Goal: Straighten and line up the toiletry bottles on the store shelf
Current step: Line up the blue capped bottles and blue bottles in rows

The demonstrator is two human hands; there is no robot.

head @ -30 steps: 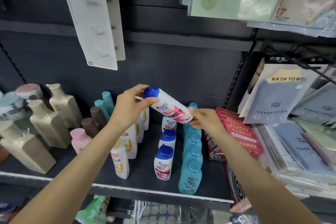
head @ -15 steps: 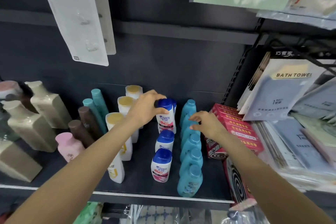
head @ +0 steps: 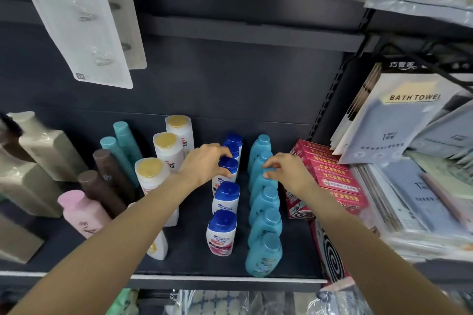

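Head view: left hand gripped a blue-capped white bottle upright in its row; right hand fingers pinched a teal bottle top.

Red boxes sit beside bath towel packs; white hook cards hang above.

Legible right of the red boxes (their own print Chinese): "BATH TOWEL" on a pale towel packet; left of them, "NE" on a yellow-capped bottle.
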